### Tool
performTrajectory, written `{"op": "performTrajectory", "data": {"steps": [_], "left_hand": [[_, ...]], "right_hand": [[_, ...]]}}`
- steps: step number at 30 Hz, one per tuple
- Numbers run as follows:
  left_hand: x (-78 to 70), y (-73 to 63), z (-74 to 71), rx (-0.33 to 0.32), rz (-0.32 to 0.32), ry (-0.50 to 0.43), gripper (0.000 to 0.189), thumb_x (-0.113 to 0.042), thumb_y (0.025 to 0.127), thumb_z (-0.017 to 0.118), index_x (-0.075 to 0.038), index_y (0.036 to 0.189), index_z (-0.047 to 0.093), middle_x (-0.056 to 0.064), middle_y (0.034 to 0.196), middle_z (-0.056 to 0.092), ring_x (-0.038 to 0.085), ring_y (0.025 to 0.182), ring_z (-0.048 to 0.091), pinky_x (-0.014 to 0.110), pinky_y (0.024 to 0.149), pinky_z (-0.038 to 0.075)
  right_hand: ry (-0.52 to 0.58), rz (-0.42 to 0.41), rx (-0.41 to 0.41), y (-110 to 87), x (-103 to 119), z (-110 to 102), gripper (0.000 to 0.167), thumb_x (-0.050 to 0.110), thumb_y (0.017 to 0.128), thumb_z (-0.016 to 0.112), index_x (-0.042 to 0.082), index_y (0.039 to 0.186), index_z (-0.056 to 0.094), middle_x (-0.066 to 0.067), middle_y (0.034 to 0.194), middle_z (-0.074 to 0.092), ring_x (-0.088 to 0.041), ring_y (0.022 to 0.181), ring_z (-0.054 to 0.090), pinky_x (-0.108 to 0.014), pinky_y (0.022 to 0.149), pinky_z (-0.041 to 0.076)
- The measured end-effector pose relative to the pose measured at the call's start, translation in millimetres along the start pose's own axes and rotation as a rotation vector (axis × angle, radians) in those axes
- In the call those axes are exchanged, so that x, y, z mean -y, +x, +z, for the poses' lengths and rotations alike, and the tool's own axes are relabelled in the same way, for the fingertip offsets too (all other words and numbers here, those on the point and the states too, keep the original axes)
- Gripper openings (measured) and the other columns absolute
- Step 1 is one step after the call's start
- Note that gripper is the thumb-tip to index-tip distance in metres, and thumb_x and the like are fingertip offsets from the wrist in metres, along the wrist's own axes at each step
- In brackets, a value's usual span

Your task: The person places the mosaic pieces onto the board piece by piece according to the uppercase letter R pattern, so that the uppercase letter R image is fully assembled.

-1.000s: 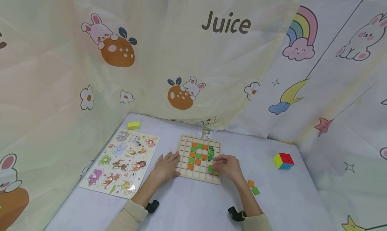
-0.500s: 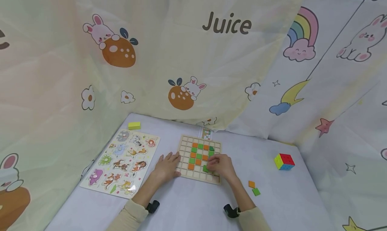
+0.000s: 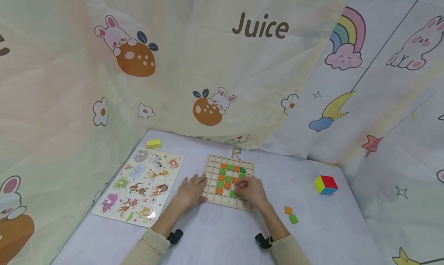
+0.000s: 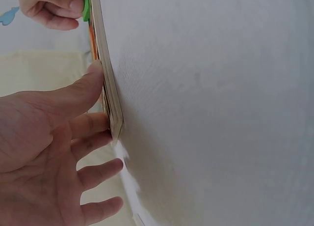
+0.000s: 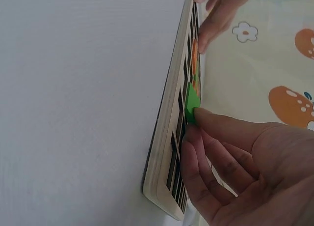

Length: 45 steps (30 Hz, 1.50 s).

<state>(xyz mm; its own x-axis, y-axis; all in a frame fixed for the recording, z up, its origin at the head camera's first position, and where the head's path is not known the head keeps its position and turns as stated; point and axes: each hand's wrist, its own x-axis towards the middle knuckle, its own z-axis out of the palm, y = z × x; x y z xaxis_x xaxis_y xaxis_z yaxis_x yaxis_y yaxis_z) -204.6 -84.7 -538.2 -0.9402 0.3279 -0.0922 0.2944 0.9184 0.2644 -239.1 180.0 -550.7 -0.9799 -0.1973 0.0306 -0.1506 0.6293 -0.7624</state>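
A wooden grid board (image 3: 212, 171) lies flat, with several orange and green tiles set in its squares. My left hand (image 3: 190, 192) rests at the board's left edge with its fingers fairly straight. In the left wrist view, that thumb (image 4: 88, 86) touches the near side of the board. My right hand (image 3: 254, 192) is over the board's lower right part, pinching a green square tile (image 5: 192, 104). This tile sits slightly raised and tilted at the grid in the right wrist view. The right hand covers part of the pattern in the head view.
A loose orange tile (image 3: 288, 210) and a green tile (image 3: 293, 219) lie right of the board. A colourful puzzle cube (image 3: 326, 185) stands farther right. An animal peg puzzle (image 3: 163, 182) lies left, a yellow block (image 3: 153, 144) behind it. A pattern card (image 3: 237, 153) lies behind the board.
My right hand has moved left across the board with the green tile, which now lies lower against the grid. The left hand has stayed at the board's edge.
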Motion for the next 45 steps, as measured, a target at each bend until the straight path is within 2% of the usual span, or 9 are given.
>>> {"op": "performTrajectory", "data": {"steps": [7,12,18,21,31,34,37,42,45], "left_hand": [[0.8,0.6,0.4,-0.002,0.007,0.006,0.077,-0.035,0.091,0.080,0.000,0.153,0.050,0.016,0.164,0.041,0.042,0.153,0.032,0.066,0.122,0.026],[2.4,1.8,1.7,-0.001,0.011,0.018,0.077,-0.036,0.092,0.079,0.000,0.153,0.050,0.015,0.164,0.040,0.042,0.153,0.033,0.065,0.122,0.027],[5.5,2.4,3.7,0.002,0.015,0.027,0.078,-0.037,0.092,0.078,-0.001,0.154,0.048,0.015,0.165,0.039,0.042,0.153,0.032,0.066,0.122,0.026],[6.0,1.1,3.4,0.002,0.017,0.020,0.078,-0.037,0.092,0.078,0.000,0.154,0.048,0.016,0.165,0.039,0.042,0.153,0.032,0.066,0.122,0.026],[3.1,-2.5,0.8,0.003,0.025,-0.003,0.078,-0.036,0.092,0.079,0.002,0.153,0.049,0.018,0.164,0.040,0.043,0.152,0.032,0.067,0.122,0.026],[2.8,-2.0,0.5,0.004,0.024,0.005,0.078,-0.037,0.092,0.078,0.001,0.153,0.048,0.017,0.164,0.039,0.043,0.153,0.032,0.066,0.122,0.027],[3.0,-1.2,0.3,0.007,0.021,0.012,0.078,-0.037,0.092,0.078,0.001,0.153,0.048,0.017,0.165,0.039,0.042,0.153,0.032,0.066,0.122,0.027],[4.0,0.5,1.0,0.014,0.017,0.009,0.079,-0.038,0.092,0.078,0.000,0.154,0.047,0.016,0.165,0.038,0.042,0.154,0.031,0.065,0.122,0.026],[4.4,1.3,1.5,0.015,0.021,0.010,0.080,-0.038,0.092,0.077,0.000,0.155,0.046,0.016,0.166,0.038,0.042,0.154,0.031,0.065,0.122,0.026]], "right_hand": [[-0.009,-0.003,-0.018,-0.8,-1.5,-1.4,0.020,0.005,0.080,0.089,0.006,0.097,0.079,0.002,0.079,0.075,-0.010,0.070,0.069,-0.030,0.066,0.059],[0.012,0.022,-0.044,-4.7,-1.3,-11.2,0.021,0.007,0.081,0.090,0.007,0.098,0.079,0.003,0.081,0.076,-0.011,0.073,0.071,-0.033,0.071,0.060],[-0.006,0.037,-0.109,-14.5,-6.1,-29.7,0.021,0.007,0.082,0.088,0.006,0.101,0.079,0.003,0.082,0.076,-0.012,0.073,0.071,-0.030,0.065,0.058],[-0.052,0.055,-0.154,-22.0,-8.6,-40.0,0.021,0.011,0.082,0.088,0.007,0.101,0.079,0.002,0.081,0.075,-0.012,0.073,0.070,-0.030,0.063,0.057],[-0.135,0.188,-0.217,-57.2,-21.9,-82.3,0.028,0.013,0.083,0.087,0.004,0.108,0.078,-0.002,0.084,0.075,-0.015,0.073,0.069,-0.029,0.061,0.055],[-0.153,0.246,-0.208,-68.3,-26.0,-94.9,0.031,0.014,0.086,0.085,0.003,0.113,0.076,-0.004,0.087,0.074,-0.017,0.070,0.066,-0.030,0.059,0.055],[-0.182,0.279,-0.185,-77.9,-31.4,-105.6,0.034,0.016,0.087,0.084,0.001,0.116,0.074,-0.006,0.092,0.073,-0.020,0.073,0.065,-0.032,0.060,0.054],[-0.252,0.332,-0.114,-89.9,-45.3,-116.7,0.043,0.018,0.084,0.086,-0.001,0.119,0.072,-0.011,0.102,0.072,-0.027,0.091,0.065,-0.042,0.074,0.058],[-0.308,0.372,-0.049,-93.7,-54.3,-120.7,0.049,0.017,0.080,0.089,-0.002,0.120,0.070,-0.015,0.106,0.071,-0.031,0.096,0.063,-0.051,0.083,0.058]]}}
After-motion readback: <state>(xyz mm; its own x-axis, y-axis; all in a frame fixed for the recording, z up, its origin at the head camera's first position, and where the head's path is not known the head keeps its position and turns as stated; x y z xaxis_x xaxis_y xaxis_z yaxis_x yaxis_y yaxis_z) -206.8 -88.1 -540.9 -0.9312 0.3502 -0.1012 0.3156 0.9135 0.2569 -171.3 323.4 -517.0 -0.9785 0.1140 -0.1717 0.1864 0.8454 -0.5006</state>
